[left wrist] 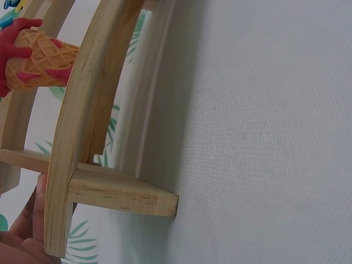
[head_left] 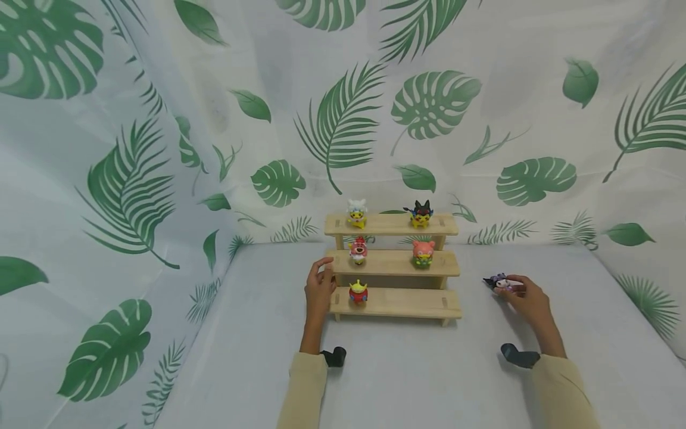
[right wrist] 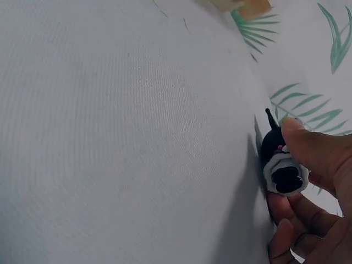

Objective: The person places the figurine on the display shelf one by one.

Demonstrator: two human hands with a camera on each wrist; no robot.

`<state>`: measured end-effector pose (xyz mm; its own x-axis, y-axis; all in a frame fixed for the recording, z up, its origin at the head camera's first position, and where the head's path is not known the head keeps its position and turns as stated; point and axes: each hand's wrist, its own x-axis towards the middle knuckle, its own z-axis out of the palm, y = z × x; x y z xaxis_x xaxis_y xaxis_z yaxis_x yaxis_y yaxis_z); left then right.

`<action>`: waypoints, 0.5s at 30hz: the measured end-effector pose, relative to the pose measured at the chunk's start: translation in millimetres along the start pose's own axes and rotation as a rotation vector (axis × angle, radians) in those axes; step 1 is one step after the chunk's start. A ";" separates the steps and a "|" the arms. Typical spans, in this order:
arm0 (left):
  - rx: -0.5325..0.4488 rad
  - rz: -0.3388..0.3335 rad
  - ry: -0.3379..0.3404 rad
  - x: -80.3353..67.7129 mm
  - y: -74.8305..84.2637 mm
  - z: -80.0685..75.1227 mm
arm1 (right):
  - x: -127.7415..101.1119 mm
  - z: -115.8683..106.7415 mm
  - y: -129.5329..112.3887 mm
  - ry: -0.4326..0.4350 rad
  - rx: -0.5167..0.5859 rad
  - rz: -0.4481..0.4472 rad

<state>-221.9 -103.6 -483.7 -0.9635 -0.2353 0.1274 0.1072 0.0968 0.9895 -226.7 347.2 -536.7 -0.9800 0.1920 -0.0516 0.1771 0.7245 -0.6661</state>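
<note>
Five figurines on the three-tier wooden shelf (head_left: pixel 395 261), a sixth, the black-and-white figurine (head_left: pixel 500 282), pinched by the right hand (head_left: pixel 527 301) toward the table's right edge; left hand (head_left: pixel 319 291), fingers loosely open, touching the shelf's left end; risk: a nudge toppling the figures.

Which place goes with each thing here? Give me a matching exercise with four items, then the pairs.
Things:
1. black-eared yellow figure
2. red and yellow figure
3. black and white figure
4. left hand

Places:
A. bottom step of the wooden stand
B. held by the right hand on the table
C. top step, right side
D. at the stand's left end

Pairs: 1-C, 2-A, 3-B, 4-D
</note>
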 end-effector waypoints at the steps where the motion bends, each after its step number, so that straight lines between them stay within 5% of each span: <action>1: -0.001 0.001 -0.004 -0.4 0.4 0.0 | 0.4 -0.1 -0.7 -0.011 0.001 0.020; 5: -0.005 -0.001 -0.014 -0.1 -0.3 -0.1 | 2.1 -3.8 -5.6 -0.074 -0.006 0.084; 15: -0.010 -0.012 0.032 12.9 -36.1 6.1 | 3.7 -14.8 -16.3 -0.285 0.101 0.274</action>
<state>-239.7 -104.3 -518.2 -0.9565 -0.2668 0.1177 0.0985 0.0842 0.9916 -232.0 345.8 -515.0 -0.8862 0.1680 -0.4319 0.4394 0.6005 -0.6681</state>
